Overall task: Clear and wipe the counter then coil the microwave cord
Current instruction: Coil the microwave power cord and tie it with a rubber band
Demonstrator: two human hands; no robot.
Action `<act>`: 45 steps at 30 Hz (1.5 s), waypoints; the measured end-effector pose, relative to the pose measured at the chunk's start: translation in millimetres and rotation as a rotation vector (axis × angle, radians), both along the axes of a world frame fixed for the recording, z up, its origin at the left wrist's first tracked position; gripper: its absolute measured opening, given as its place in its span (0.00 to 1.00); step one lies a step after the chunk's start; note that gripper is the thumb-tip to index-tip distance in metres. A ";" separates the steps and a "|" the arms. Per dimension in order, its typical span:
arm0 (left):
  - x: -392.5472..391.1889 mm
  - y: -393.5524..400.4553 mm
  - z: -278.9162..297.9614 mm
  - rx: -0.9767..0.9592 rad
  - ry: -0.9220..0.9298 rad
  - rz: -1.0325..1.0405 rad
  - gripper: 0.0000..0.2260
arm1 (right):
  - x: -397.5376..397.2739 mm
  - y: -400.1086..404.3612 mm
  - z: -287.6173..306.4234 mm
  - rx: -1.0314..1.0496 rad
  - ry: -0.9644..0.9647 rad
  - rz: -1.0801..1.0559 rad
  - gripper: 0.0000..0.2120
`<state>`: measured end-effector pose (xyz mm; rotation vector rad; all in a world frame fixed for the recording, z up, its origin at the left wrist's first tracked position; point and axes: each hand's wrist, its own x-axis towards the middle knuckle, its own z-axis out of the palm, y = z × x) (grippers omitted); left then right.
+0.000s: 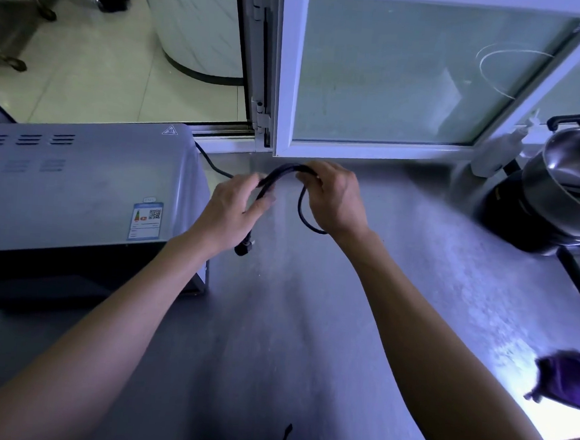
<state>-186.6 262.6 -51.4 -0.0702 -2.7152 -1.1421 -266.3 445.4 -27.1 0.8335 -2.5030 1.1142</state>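
The black microwave cord is arching above the steel counter, just right of the microwave and in front of the window frame. You are holding it in both hands. Your left hand is gripping the left leg of the arch, fingers curled around it, with the plug hanging just below your wrist, close to the microwave's front corner. Your right hand is pinching the right end of the arch, and a loop of cord is drooping beneath it toward the counter. Behind your left hand, the cord is running back along the counter to the rear corner of the microwave.

The microwave is sitting at the left on the counter, its grey top showing vent slots and a label. At the far right a steel pot with a black handle is standing on a dark base. A purple cloth is lying at the right edge of the counter, well apart from your hands. A thin dark strand is showing at the bottom edge; what it is cannot be told.
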 end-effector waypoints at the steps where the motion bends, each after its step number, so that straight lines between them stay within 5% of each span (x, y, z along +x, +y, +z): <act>1: -1.2 -0.3 -1.2 0.009 -0.005 0.022 0.12 | -0.3 0.1 1.7 -0.024 -0.035 -0.021 0.06; 8: -18.3 3.8 -4.8 0.072 0.026 0.059 0.20 | -0.2 -12.9 12.5 -0.297 -0.344 -0.099 0.12; 14: -25.6 1.6 -7.2 0.052 0.062 0.094 0.18 | -2.4 -40.1 20.5 -0.430 -0.449 -0.099 0.13; 20: -30.6 -6.7 5.2 0.246 0.011 0.071 0.17 | -7.9 -57.0 24.0 -0.531 -0.515 -0.089 0.15; 32: -33.5 -13.8 10.8 0.221 0.003 0.113 0.12 | -25.8 -80.7 29.8 -0.840 -0.745 -0.083 0.14; 38: -33.4 -18.2 16.9 0.495 -0.087 0.123 0.17 | -28.1 -93.6 34.3 -0.848 -0.804 -0.032 0.14; 45: -38.2 -28.5 25.8 0.572 -0.124 0.034 0.15 | -33.8 -95.8 31.7 -0.834 -0.841 0.018 0.12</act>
